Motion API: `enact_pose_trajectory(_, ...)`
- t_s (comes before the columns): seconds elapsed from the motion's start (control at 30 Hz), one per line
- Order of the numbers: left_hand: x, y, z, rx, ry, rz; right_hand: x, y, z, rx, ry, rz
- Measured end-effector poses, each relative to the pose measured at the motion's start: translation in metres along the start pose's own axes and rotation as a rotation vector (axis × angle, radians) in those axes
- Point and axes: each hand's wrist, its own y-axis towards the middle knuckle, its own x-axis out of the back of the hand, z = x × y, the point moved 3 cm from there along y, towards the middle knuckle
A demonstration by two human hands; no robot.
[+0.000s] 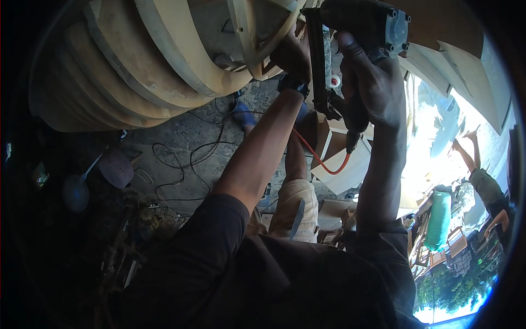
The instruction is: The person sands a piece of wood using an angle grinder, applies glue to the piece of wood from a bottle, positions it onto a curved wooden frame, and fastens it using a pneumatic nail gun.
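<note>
My right hand [375, 85] is wrapped round the grip of a black pneumatic nail gun [350, 19], held up at the top of the head view. From the base of its grip runs an orange air hose [323, 164]. My left hand [293, 57], with a dark band at the wrist, is up against a curved wooden frame [249, 33] just left of the nail gun. Its fingers are mostly hidden by the wood and the tool. Several broad curved wooden ribs [170, 49] stand in a row to the left.
Dark cables [189, 164] lie looped on the concrete floor [148, 159]. Below the nail gun is an open wooden box [342, 159]. Wooden panels [466, 77] lean at the upper right. Another person [485, 186] is at the bright right side, near a green bundle [438, 219].
</note>
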Motion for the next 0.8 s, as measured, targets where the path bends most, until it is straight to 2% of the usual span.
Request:
enact_pose_trajectory(0.07, 0.0, -0.002, -0.002, 0.004, -0.016, 0.02, -0.003, 0.001, 0.005, 0.113, 0.009, -0.035)
enact_pose_trajectory(0.33, 0.002, -0.006, 0.003, 0.046, -0.039, 0.053, -0.005, 0.005, 0.006, -0.057, 0.005, 0.025)
enact_pose_trajectory(0.47, -0.003, -0.003, 0.002, 0.081, -0.058, 0.084, 0.0, 0.012, 0.004, -0.037, -0.129, 0.06)
enact_pose_trajectory(0.53, 0.002, -0.001, -0.002, 0.055, -0.118, 0.09, -0.001, 0.012, 0.008, -0.04, -0.151, 0.007)
enact_pose_trajectory(0.6, 0.005, -0.003, -0.007, 0.056, -0.14, 0.07, 0.007, 0.019, -0.003, -0.074, -0.181, 0.065)
enact_pose_trajectory(0.67, 0.002, -0.003, -0.006, 0.059, -0.112, 0.014, 0.006, 0.02, 0.003, -0.005, -0.203, 0.076)
enact_pose_trajectory(0.77, -0.004, -0.004, 0.0, 0.107, -0.177, 0.071, 0.006, 0.021, 0.007, 0.03, -0.22, 0.079)
enact_pose_trajectory(0.8, -0.002, -0.004, -0.002, 0.05, -0.148, 0.031, 0.007, 0.022, 0.007, 0.043, -0.252, 0.071)
